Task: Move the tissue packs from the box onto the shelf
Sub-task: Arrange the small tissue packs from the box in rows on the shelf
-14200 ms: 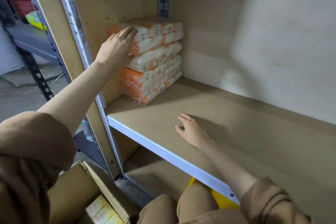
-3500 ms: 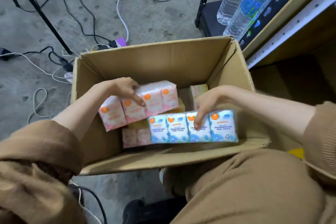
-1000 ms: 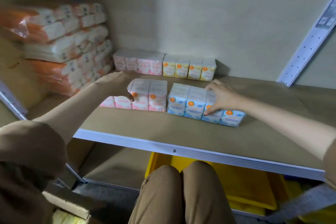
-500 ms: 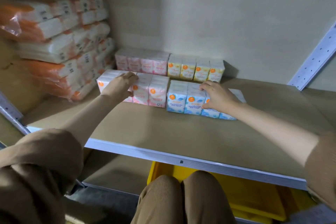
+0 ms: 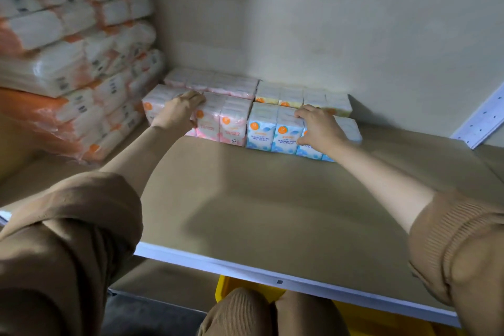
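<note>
On the brown shelf board (image 5: pixel 245 199) a pink tissue pack row (image 5: pixel 223 120) stands upright beside a blue tissue pack row (image 5: pixel 272 128). My left hand (image 5: pixel 177 110) grips the pink row from the front, fingers curled over its top. My right hand (image 5: pixel 317 128) grips the blue row, fingers over the top and thumb on the front. Both rows stand right in front of a back row of pink packs (image 5: pixel 215 83) and yellow packs (image 5: pixel 302 97) by the rear wall. The box is out of view.
A tall stack of orange-and-white tissue bundles (image 5: pixel 76 63) fills the shelf's left side, close to the pink row. The white front edge (image 5: pixel 278 275) of the shelf runs below my arms. A yellow bin (image 5: pixel 231 285) sits under the shelf. A white upright (image 5: pixel 482 120) stands at right.
Both hands have pushed the pink and blue rows back until they sit against the rear row. My view has moved closer to the shelf.
</note>
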A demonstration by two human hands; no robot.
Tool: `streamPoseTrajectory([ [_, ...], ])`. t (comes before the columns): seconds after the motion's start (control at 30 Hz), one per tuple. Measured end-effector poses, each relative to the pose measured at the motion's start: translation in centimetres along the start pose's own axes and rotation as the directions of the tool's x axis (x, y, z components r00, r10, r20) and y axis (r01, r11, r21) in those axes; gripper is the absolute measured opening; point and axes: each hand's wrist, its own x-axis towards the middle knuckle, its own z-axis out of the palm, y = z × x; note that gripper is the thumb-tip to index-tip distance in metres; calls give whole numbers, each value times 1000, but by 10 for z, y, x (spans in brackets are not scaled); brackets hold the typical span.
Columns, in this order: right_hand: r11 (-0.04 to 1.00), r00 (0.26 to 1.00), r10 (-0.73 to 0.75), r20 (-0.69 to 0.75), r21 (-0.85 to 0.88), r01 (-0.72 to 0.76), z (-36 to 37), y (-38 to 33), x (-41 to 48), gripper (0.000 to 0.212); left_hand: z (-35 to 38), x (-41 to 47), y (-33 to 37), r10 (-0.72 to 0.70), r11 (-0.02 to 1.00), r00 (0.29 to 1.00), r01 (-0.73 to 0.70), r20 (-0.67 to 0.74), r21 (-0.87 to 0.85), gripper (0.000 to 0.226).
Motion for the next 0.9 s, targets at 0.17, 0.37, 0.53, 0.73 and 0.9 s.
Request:
streamPoseTrajectory([
  [0.17, 1000, 1000, 24, -13, -9, -24, 2, -1, 15, 56, 5, 13, -5, -16, 1000, 1000, 16, -11, -14, 64],
  [0.37, 999, 999, 32, -20, -33, -33, 4, -1, 22, 55, 5, 19, -8, -2, 1000, 1000, 2, -23, -24, 59],
  [0.53, 999, 999, 35, -24, -24, -36, 5, -3, 24, 56, 4, 22, -11, 8, 1000, 1000, -8, 16, -7, 67],
  [0.73, 999, 999, 17, -39, -51, -19, 8, -8, 26, 55, 0, 23, -15, 21, 1000, 999, -21, 26, -1, 63],
  [0.9, 999, 998, -5, -66, -49, 2, 12, -14, 32, 52, -3, 21, -20, 28, 1000, 1000, -28, -6, 13, 58],
])
